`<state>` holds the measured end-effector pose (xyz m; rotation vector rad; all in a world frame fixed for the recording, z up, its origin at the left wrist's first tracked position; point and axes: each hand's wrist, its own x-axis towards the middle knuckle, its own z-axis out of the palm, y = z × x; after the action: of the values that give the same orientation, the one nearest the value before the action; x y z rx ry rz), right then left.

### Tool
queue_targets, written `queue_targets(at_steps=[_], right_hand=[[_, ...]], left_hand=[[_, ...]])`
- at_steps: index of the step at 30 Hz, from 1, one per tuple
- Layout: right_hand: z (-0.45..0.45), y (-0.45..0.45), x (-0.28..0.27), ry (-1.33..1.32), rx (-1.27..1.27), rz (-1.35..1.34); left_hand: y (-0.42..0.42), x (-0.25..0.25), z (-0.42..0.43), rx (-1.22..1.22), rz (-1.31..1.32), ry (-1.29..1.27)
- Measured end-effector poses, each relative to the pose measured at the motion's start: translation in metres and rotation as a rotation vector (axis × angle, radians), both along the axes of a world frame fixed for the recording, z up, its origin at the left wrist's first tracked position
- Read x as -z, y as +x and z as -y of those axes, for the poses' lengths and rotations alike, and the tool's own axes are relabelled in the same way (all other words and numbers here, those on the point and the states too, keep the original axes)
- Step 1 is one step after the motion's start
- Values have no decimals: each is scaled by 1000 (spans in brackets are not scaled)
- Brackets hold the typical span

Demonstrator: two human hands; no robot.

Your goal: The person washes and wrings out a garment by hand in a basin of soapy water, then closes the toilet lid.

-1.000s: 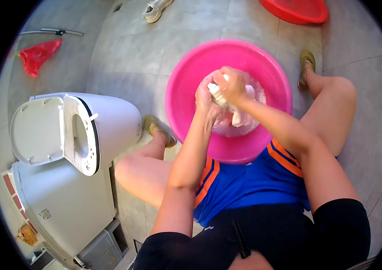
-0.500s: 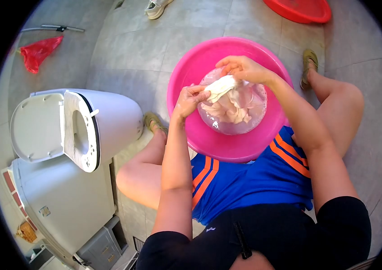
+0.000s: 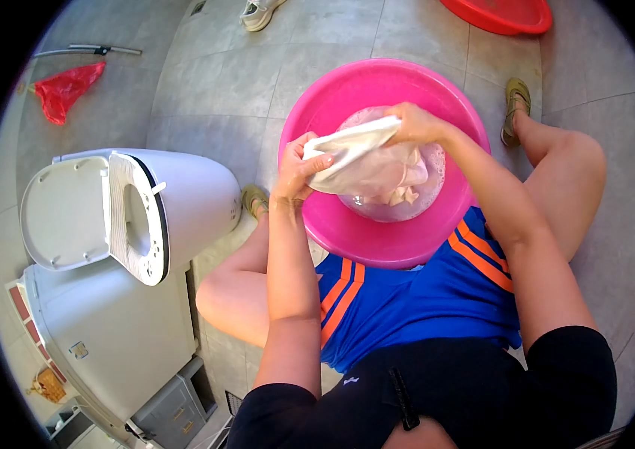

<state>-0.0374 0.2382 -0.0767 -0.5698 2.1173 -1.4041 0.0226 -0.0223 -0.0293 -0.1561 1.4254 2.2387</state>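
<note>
A wet white garment [image 3: 353, 166] is stretched between my hands above the pink basin [image 3: 385, 247]; its exact kind I cannot make out. My left hand [image 3: 298, 172] grips its left edge, the thumb lying on top of the fabric. At the upper right edge, the fingers of my right hand [image 3: 417, 125] are closed on the cloth. The lower folds hang down toward the sudsy water [image 3: 429, 196], and a pale bunched part lies in or at the water. Whether that part belongs to the same garment I cannot tell.
To the left stands a white toilet [image 3: 205, 187] with its lid up, beside a white appliance [image 3: 108, 337] and a grey drawer box [image 3: 175, 411]. A red plastic bag [image 3: 66, 91], a white shoe [image 3: 260, 13] and a red basin [image 3: 501, 15] are on the tiled floor.
The garment was bunched near my left fingertips and is now lifted and spread wide. My right hand, loosely curled before, has come down and right onto its edge. My left hand has turned.
</note>
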Motion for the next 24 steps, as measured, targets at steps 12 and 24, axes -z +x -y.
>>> queue_targets(at_steps=[12, 24], right_hand=[[5, -9, -17, 424, 56, -97], [77, 36, -20, -26, 829, -236]], left_hand=[[-3, 67, 6, -346, 134, 352], [-4, 41, -114, -492, 445, 344]])
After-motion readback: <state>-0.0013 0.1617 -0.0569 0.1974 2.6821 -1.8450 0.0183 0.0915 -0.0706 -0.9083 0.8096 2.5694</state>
